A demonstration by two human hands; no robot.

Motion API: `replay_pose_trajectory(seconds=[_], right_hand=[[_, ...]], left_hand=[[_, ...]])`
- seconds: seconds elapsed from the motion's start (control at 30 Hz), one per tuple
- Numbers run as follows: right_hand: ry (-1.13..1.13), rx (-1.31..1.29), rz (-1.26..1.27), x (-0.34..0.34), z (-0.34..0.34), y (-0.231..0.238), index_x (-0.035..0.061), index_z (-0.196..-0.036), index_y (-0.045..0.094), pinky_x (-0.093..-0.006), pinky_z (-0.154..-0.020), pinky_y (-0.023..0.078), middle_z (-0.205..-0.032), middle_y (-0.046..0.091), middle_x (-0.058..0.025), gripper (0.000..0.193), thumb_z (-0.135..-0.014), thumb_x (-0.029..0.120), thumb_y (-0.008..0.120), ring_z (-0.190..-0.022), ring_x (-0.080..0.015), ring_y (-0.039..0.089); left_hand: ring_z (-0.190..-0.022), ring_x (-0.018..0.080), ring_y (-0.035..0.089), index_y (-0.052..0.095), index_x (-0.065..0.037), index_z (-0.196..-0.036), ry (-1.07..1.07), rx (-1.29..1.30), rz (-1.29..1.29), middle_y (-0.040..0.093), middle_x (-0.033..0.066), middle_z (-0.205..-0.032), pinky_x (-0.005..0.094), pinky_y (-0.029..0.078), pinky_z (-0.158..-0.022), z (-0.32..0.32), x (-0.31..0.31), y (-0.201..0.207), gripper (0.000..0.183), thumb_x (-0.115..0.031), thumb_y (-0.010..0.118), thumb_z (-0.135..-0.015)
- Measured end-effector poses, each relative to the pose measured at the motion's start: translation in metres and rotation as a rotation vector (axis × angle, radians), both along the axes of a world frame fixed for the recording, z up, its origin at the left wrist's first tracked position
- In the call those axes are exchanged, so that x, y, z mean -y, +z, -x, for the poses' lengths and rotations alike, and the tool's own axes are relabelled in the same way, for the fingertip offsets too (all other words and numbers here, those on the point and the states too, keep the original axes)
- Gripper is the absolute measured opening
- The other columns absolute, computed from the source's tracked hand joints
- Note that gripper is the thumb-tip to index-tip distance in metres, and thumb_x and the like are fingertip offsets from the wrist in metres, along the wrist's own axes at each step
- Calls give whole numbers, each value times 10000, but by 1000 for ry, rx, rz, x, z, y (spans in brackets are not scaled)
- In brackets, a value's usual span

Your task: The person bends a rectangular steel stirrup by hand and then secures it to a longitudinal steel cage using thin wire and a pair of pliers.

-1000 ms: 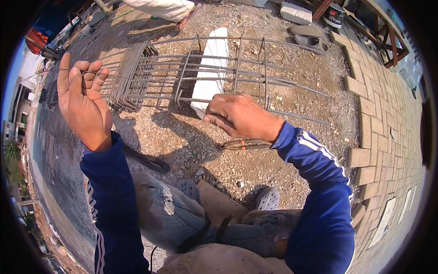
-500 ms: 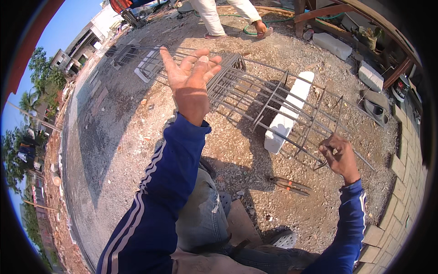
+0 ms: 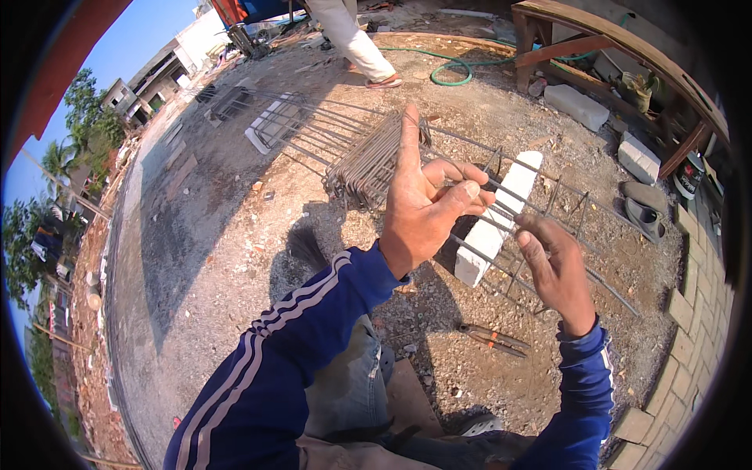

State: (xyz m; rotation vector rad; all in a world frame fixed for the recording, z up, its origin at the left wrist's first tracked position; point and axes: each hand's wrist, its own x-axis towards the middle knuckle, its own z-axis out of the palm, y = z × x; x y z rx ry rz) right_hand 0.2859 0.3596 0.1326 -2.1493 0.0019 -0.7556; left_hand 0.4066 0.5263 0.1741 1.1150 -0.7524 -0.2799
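My left hand is raised over the rebar cage, index finger stretched out, the other fingers curled toward the thumb. Whatever those curled fingers pinch is too small to make out. Close beside it, my right hand has bent fingers, with thumb and forefinger tips apart near the cage's bars. A dense bundle of steel stirrups hangs around the long bars beyond my left hand. White blocks prop the bars off the gravel. Pincers with orange on the handles lie on the ground before me.
A person in pale trousers stands at the far side, near a green hose. At the right are a wooden bench, pale blocks, a bucket, slippers and a paved edge.
My left hand has come right and down, its spread fingers now curled except the index. My right hand has moved left and up, loosening its pinch. The person beyond has straightened or stepped, their hand out of view.
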Motion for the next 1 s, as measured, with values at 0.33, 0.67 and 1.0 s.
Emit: replay_pose_trajectory(seconds=[0.33, 0.67, 1.0], right_hand=[[319, -139, -657, -20, -2, 10, 28, -865, 576, -195, -423, 352, -601, 518, 35, 193, -937, 202, 618, -482, -21, 460], [294, -182, -665, -15, -5, 6, 18, -849, 571, -201, -403, 350, -596, 508, 36, 223, -945, 217, 606, -462, -29, 459], [316, -139, -760, -16, -12, 1, 20, -873, 573, -214, -386, 347, -604, 533, 9, 224, -951, 229, 593, -430, -49, 459]], left_hand=[[-843, 242, 675, -223, -138, -1462, 14, 64, -51, 616, 185, -964, 335, 581, -759, 12, 5, 10, 1004, 17, 582, -882], [-856, 237, 671, -59, -79, -1480, 144, 144, -21, 622, 184, -1014, 344, 577, -780, -10, 5, 5, 876, 33, 575, -886], [-864, 237, 670, 152, 36, -1411, 35, 102, -43, 634, 171, -970, 347, 563, -810, -5, 10, -4, 673, 26, 573, -885]])
